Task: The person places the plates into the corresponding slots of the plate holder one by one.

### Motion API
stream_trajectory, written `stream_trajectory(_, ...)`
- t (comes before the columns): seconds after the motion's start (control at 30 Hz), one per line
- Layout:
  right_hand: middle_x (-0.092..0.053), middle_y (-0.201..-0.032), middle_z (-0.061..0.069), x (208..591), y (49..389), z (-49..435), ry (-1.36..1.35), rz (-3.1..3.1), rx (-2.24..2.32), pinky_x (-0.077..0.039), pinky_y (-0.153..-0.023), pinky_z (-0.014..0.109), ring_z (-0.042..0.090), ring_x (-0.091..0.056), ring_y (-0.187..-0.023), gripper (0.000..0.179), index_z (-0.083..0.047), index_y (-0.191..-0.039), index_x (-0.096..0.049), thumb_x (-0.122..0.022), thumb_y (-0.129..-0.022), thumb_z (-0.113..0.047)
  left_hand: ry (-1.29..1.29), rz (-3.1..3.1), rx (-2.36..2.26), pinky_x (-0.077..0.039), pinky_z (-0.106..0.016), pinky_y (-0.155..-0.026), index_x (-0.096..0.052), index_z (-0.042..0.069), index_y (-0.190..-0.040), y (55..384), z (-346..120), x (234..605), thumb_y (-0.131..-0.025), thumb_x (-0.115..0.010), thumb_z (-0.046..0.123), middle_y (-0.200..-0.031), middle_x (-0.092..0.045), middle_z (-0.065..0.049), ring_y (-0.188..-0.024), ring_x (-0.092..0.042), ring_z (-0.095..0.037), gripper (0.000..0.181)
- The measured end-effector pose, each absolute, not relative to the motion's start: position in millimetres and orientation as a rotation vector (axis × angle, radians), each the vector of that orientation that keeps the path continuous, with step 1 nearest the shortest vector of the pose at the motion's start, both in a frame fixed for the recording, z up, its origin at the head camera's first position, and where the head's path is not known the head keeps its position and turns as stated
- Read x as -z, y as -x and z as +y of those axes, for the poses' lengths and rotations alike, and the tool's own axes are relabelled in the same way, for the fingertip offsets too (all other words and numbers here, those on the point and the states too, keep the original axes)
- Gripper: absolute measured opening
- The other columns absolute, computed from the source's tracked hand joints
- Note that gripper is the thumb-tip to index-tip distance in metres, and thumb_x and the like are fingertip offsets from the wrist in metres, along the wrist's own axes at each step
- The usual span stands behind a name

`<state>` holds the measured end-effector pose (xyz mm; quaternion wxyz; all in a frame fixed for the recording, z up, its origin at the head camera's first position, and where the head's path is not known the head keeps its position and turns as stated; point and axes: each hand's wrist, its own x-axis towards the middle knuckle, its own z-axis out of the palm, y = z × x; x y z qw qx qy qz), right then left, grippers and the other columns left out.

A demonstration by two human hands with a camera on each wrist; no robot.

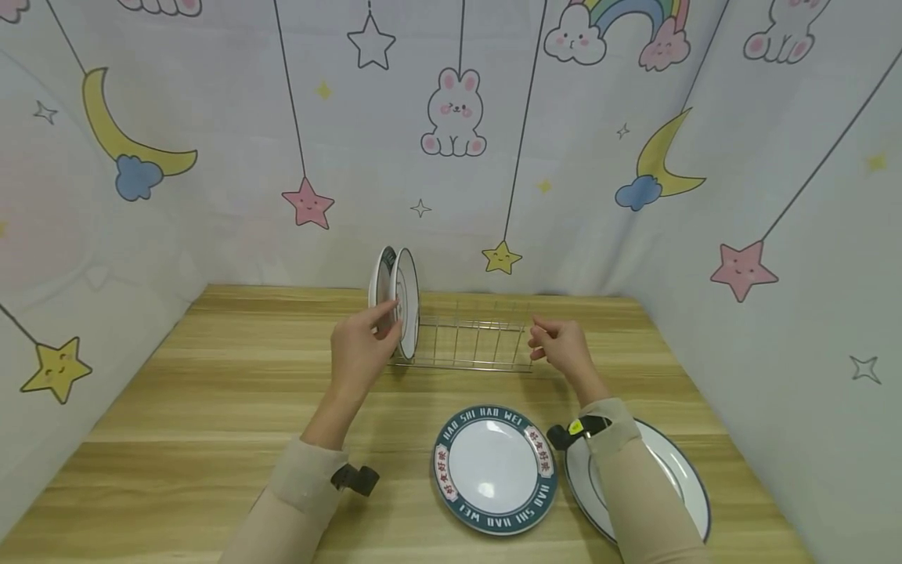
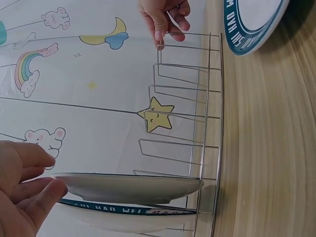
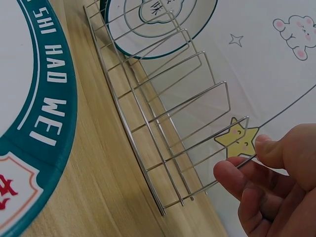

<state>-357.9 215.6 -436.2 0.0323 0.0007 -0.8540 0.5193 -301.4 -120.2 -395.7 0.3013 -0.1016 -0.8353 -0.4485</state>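
In the head view, my left hand (image 1: 358,345) pinches the rim of a white plate (image 1: 410,325) with a thin dark edge line, which stands upright at the left end of a wire dish rack (image 1: 465,366). Close beside it, on the left, stands another plate (image 1: 379,278); the left wrist view shows green lettering along its rim (image 2: 108,207). At the rack's right end, my right hand (image 1: 564,346) pinches the end wire between thumb and fingers, as the right wrist view shows. The plates partly hide the rack's left end.
A plate with a green lettered rim (image 1: 493,470) lies flat on the wooden table (image 1: 211,392) in front of the rack. To its right lies a larger white plate (image 1: 676,470), partly under my right forearm. A patterned cloth (image 1: 395,157) hangs behind and at both sides.
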Motion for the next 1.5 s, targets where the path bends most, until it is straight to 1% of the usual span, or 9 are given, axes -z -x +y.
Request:
stream_trajectory(0.17, -0.071, -0.098, 0.020, 435.5, 357.2, 214.8, -0.005, -2.624, -1.600, -0.061, -0.074, 0.038, 0.019, -0.071, -0.067, 0.038, -0.004, -0.139, -0.055, -0.056, -0.102, -0.015, 0.271, -2.199, 1.224, -0.060, -0.021, -0.068, -0.073, 0.002, -0.114, 297.4, -120.6, 394.0, -0.084, -0.075, 0.002, -0.108, -0.071, -0.020, -0.089, -0.072, -0.028, 0.031)
stream_trajectory(0.33, -0.071, -0.099, 0.022, 434.4, 356.7, 215.0, -0.006, -2.615, -1.615, -0.060, -0.069, 0.027, 0.020, -0.071, -0.066, 0.039, -0.002, -0.139, -0.055, -0.056, -0.102, -0.015, 0.289, -2.178, 1.295, -0.058, -0.018, -0.070, -0.071, 0.001, -0.117, 291.1, -120.3, 390.6, -0.084, -0.074, 0.002, -0.107, -0.071, -0.019, -0.089, -0.072, -0.026, 0.033)
stream_trajectory(0.53, -0.071, -0.097, 0.019, 433.1, 355.3, 215.7, -0.004, -2.620, -1.613, -0.061, -0.069, 0.032, 0.020, -0.071, -0.068, 0.039, -0.003, -0.139, -0.055, -0.056, -0.102, -0.016, 0.357, -2.181, 1.486, -0.059, -0.021, -0.075, -0.070, 0.002, -0.120, 281.5, -118.3, 386.9, -0.086, -0.074, 0.004, -0.112, -0.071, -0.012, -0.092, -0.071, -0.020, 0.034)
stream_trajectory(0.67, -0.072, -0.096, 0.018, 433.3, 354.9, 215.6, -0.004, -2.627, -1.615, -0.059, -0.064, 0.030, 0.020, -0.071, -0.068, 0.039, -0.005, -0.139, -0.055, -0.057, -0.102, -0.016, 0.410, -2.207, 1.607, -0.059, -0.023, -0.078, -0.068, 0.002, -0.122, 276.5, -115.7, 388.6, -0.088, -0.074, 0.005, -0.116, -0.070, -0.013, -0.094, -0.071, -0.020, 0.035)
stream_trajectory(0.8, -0.072, -0.097, 0.019, 433.4, 354.5, 215.3, -0.001, -2.630, -1.614, -0.058, -0.063, 0.033, 0.020, -0.072, -0.069, 0.039, -0.005, -0.139, -0.055, -0.057, -0.102, -0.016, 0.461, -2.228, 1.676, -0.059, -0.024, -0.078, -0.067, 0.001, -0.122, 274.3, -112.9, 393.4, -0.088, -0.073, 0.005, -0.118, -0.069, -0.015, -0.096, -0.071, -0.022, 0.035)
stream_trajectory(0.87, -0.072, -0.097, 0.019, 433.2, 354.2, 215.1, 0.000, -2.632, -1.614, -0.057, -0.062, 0.031, 0.020, -0.072, -0.069, 0.039, -0.005, -0.139, -0.055, -0.056, -0.102, -0.016, 0.490, -2.232, 1.699, -0.059, -0.024, -0.080, -0.067, 0.000, -0.122, 273.6, -112.2, 396.0, -0.089, -0.073, 0.005, -0.118, -0.068, -0.016, -0.097, -0.070, -0.022, 0.035)
stream_trajectory(1.1, -0.072, -0.096, 0.019, 433.3, 354.4, 216.1, -0.012, -2.625, -1.609, -0.048, -0.051, 0.020, 0.021, -0.072, -0.069, 0.038, -0.005, -0.139, -0.055, -0.057, -0.102, -0.016, 0.569, -2.268, 1.760, -0.058, -0.025, -0.084, -0.065, 0.001, -0.126, 270.5, -111.2, 403.1, -0.090, -0.073, 0.009, -0.125, -0.066, -0.012, -0.105, -0.068, -0.024, 0.038)
stream_trajectory(1.33, -0.071, -0.097, 0.020, 432.0, 353.1, 216.5, -0.019, -2.633, -1.611, -0.048, -0.051, 0.020, 0.022, -0.072, -0.071, 0.040, -0.005, -0.140, -0.054, -0.056, -0.102, -0.017, 0.605, -2.355, 1.739, -0.059, -0.025, -0.080, -0.063, 0.005, -0.131, 267.5, -111.2, 407.5, -0.091, -0.073, 0.014, -0.130, -0.063, -0.011, -0.106, -0.068, -0.023, 0.043)
stream_trajectory(1.5, -0.071, -0.097, 0.022, 431.8, 352.4, 215.4, -0.015, -2.625, -1.619, -0.049, -0.052, 0.020, 0.023, -0.072, -0.070, 0.039, -0.004, -0.139, -0.055, -0.057, -0.102, -0.017, 0.624, -2.392, 1.738, -0.059, -0.025, -0.081, -0.062, 0.007, -0.133, 267.0, -110.0, 412.1, -0.091, -0.073, 0.015, -0.131, -0.063, -0.011, -0.106, -0.067, -0.023, 0.044)
